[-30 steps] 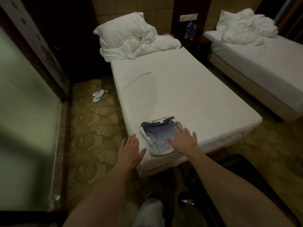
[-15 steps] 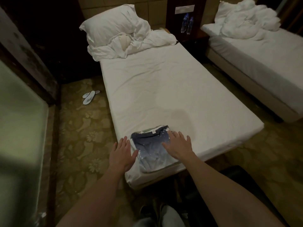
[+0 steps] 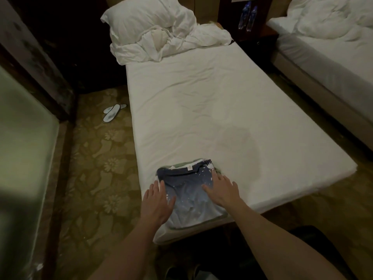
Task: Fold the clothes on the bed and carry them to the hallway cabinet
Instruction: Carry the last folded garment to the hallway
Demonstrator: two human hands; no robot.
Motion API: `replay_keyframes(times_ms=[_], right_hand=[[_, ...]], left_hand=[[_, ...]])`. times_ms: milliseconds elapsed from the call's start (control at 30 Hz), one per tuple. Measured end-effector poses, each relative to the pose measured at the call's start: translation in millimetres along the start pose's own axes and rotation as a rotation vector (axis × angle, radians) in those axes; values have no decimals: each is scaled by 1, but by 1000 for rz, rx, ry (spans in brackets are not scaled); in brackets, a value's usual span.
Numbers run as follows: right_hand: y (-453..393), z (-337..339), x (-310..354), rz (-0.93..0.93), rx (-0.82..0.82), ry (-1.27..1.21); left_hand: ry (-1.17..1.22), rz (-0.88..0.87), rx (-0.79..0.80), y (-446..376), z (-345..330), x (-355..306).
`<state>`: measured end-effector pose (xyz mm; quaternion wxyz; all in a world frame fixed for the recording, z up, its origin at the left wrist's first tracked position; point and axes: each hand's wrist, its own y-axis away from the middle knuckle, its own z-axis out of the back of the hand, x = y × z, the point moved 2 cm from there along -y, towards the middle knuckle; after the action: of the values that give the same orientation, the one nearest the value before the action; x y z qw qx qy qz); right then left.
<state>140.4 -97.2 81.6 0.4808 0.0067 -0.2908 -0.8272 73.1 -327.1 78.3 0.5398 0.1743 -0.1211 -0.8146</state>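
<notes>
Head view looks down the length of a single bed [image 3: 212, 110] with a white fitted sheet, a pillow [image 3: 145, 19] and crumpled duvet [image 3: 181, 43] pushed to its far end. A second bed [image 3: 333, 57] stands well apart to the right, and a pair of white slippers [image 3: 113, 113] lies on the patterned carpet to the left.

At the bed's near corner sits the folded blue T-shirt [image 3: 187, 190], collar toward the pillow, its long axis running away from the person. It appears to top a small stack, since pale green and white edges show beneath it.

Both hands bracket it. Left hand [image 3: 158, 201] lies flat at the shirt's left edge, fingers straight and gripping nothing. Right hand [image 3: 221, 191] rests flat on the shirt's right side, fingers spread, likewise holding nothing.

Folding looks finished; the lift probably comes next, with each hand sliding under its own side, neither clearly nearer.
</notes>
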Motion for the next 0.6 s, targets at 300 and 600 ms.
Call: replay_keyframes(times_ms=[300,600], right_hand=[[-100,-76,-43,-132,29,-223],[-155,-140,-74,-427,-116,-686]], left_hand=[[172,182,94,-74,-100,17],[762,508,2,-128,-157,26]])
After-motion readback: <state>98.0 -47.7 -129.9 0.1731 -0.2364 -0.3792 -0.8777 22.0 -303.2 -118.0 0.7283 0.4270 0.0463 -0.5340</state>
